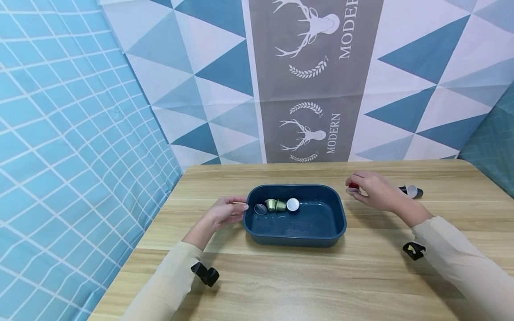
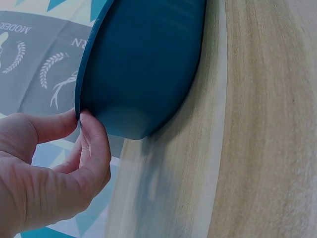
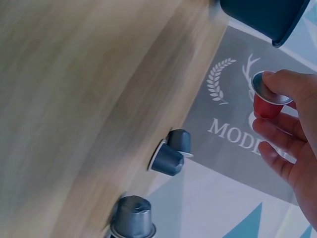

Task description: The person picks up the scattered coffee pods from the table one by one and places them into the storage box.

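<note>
A dark blue rectangular bin (image 1: 295, 240) stands on the wooden table, with coffee capsules lying toward its left and back inside. Two are green (image 1: 271, 205), one shows its white lid (image 1: 292, 204), and one at the left looks dark with a pale rim (image 1: 260, 209). My left hand (image 1: 226, 211) pinches the bin's left rim between thumb and forefinger, as the left wrist view shows (image 2: 64, 168). Right of the bin, my right hand (image 1: 373, 191) holds a red coffee capsule (image 3: 268, 106) above the table, thumb on its silvery lid and fingers beneath.
Beyond my right hand lie more capsules: two dark blue ones (image 3: 167, 159) leaning together and a grey one (image 3: 133, 217). A patterned cloth (image 1: 305, 133) hangs behind the table (image 1: 281, 285), and a blue checked sheet (image 1: 72, 156) hangs along the left.
</note>
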Demonstrator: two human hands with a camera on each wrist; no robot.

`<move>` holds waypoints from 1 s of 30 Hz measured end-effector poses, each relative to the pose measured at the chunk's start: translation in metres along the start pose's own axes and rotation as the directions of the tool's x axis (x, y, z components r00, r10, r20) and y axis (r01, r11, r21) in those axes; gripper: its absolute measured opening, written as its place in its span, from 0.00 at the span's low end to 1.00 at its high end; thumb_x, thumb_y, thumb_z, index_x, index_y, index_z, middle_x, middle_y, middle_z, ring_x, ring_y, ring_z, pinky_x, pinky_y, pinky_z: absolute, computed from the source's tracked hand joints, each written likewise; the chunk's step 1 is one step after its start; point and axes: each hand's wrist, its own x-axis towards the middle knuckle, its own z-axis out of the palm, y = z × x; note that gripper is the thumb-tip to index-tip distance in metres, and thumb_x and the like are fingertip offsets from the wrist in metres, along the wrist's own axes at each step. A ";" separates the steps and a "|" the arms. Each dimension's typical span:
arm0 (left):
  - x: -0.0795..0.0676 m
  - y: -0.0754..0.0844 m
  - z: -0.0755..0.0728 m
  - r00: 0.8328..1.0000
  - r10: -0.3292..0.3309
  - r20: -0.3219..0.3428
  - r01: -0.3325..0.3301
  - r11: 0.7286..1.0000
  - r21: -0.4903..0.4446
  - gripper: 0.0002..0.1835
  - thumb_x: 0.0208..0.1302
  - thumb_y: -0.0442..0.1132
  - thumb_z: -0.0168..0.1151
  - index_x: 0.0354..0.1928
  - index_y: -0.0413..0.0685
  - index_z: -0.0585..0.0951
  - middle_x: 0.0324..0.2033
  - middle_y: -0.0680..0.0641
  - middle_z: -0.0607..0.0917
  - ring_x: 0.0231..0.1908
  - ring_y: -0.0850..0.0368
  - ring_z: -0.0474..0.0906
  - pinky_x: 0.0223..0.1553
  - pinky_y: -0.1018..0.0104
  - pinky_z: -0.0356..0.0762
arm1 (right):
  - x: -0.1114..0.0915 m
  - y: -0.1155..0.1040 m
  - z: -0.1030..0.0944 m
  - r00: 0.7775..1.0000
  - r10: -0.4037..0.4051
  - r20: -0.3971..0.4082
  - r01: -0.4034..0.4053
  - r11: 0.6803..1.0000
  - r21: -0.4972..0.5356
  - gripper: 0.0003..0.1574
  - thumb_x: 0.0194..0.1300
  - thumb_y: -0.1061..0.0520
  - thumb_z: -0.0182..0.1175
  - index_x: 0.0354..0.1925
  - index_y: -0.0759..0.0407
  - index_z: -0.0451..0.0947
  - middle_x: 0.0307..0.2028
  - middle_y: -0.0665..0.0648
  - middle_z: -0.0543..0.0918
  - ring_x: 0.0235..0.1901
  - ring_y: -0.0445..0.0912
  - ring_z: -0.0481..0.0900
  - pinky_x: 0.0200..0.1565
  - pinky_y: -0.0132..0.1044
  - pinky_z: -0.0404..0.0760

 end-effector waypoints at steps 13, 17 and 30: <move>0.000 0.000 0.001 1.000 -0.008 -0.010 0.007 1.000 -0.009 0.23 0.67 0.33 0.60 0.62 0.36 0.72 0.37 0.53 0.84 0.33 0.66 0.80 0.37 0.76 0.81 | 0.013 -0.015 -0.014 0.997 -0.062 -0.048 0.061 0.998 -0.021 0.14 0.49 0.64 0.74 0.35 0.58 0.81 0.30 0.52 0.83 0.28 0.40 0.78 0.30 0.36 0.82; 0.000 0.000 0.000 1.000 -0.001 -0.009 0.001 1.000 -0.011 0.23 0.67 0.33 0.60 0.63 0.35 0.72 0.36 0.53 0.84 0.33 0.66 0.80 0.36 0.76 0.81 | 0.017 -0.020 -0.018 0.996 -0.073 -0.045 0.072 0.997 -0.028 0.14 0.49 0.63 0.74 0.36 0.59 0.81 0.31 0.53 0.83 0.28 0.40 0.78 0.30 0.35 0.82; 0.001 0.000 0.000 1.000 -0.008 0.004 0.008 1.000 -0.009 0.23 0.68 0.34 0.59 0.63 0.36 0.72 0.38 0.53 0.83 0.34 0.65 0.79 0.37 0.76 0.81 | 0.031 -0.036 -0.027 0.996 -0.083 -0.014 0.083 0.996 -0.028 0.16 0.48 0.64 0.75 0.37 0.59 0.82 0.32 0.53 0.82 0.30 0.41 0.78 0.33 0.37 0.83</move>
